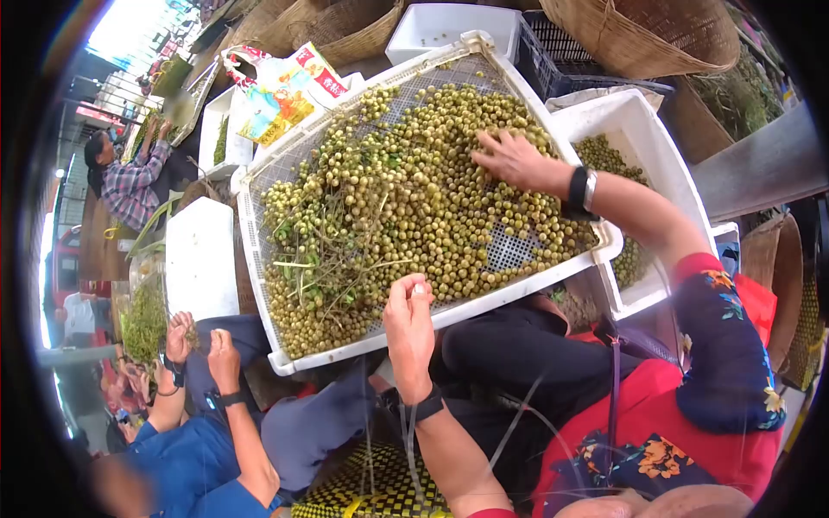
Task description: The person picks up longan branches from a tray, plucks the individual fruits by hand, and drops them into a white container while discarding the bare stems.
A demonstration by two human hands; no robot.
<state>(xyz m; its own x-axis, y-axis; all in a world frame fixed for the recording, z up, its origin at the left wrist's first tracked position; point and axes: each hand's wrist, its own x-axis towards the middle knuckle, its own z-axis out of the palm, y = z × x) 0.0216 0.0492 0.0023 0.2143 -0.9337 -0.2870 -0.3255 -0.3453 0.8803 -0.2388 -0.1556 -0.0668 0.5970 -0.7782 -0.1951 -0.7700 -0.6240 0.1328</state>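
A white mesh tray (250, 216) holds a heap of small round yellow-green fruits (449, 198), with thin stems and leaves (341, 229) tangled among those on the left. My right hand (518, 162) lies over the heap at the upper right, its fingers spread and touching the fruits. My left hand (409, 332) is raised at the tray's near rim, fingers curled together with the thumb. Whatever may be between those fingers is hidden. Both of my wrists carry dark bands. A patch of bare mesh shows below my right hand.
A white foam box (643, 129) with more fruits adjoins the tray's right side. Behind stand a white bin (449, 30), a dark crate (561, 52) and wicker baskets (648, 34). A printed bag (294, 91) rests at the tray's far left corner. A person in blue (199, 466) sits at left.
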